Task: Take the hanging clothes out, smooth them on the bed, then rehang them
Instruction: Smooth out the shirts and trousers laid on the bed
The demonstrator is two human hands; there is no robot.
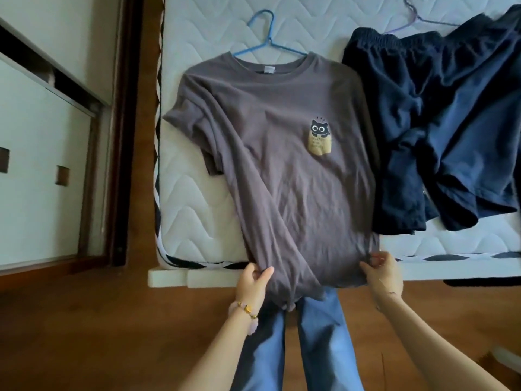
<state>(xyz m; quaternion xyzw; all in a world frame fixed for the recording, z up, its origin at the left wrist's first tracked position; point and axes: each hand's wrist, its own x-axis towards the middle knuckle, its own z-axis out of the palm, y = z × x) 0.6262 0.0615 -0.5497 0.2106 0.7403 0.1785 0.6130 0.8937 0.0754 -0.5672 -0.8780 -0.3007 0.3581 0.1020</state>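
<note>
**A:** Where's the shirt?

**B:** The grey T-shirt lies front-up on the bed, close to its left edge. The collar points to the far side, with the blue hanger tucked in the neck. The hem hangs over the near edge.

**A:** Why hold it at the hem?

**B:** I'd say to draw the cloth taut down its length so the slanting creases flatten. The left hand pinches the hem's left corner, thumb on top. The right hand has its fingers curled round a bunch of fabric at the right corner. Both forearms reach forward, with the hands set apart across the hem.

**A:** And beside it?

**B:** Rumpled navy shorts on a purple hanger, touching the shirt's right side and not yet smoothed.
</note>
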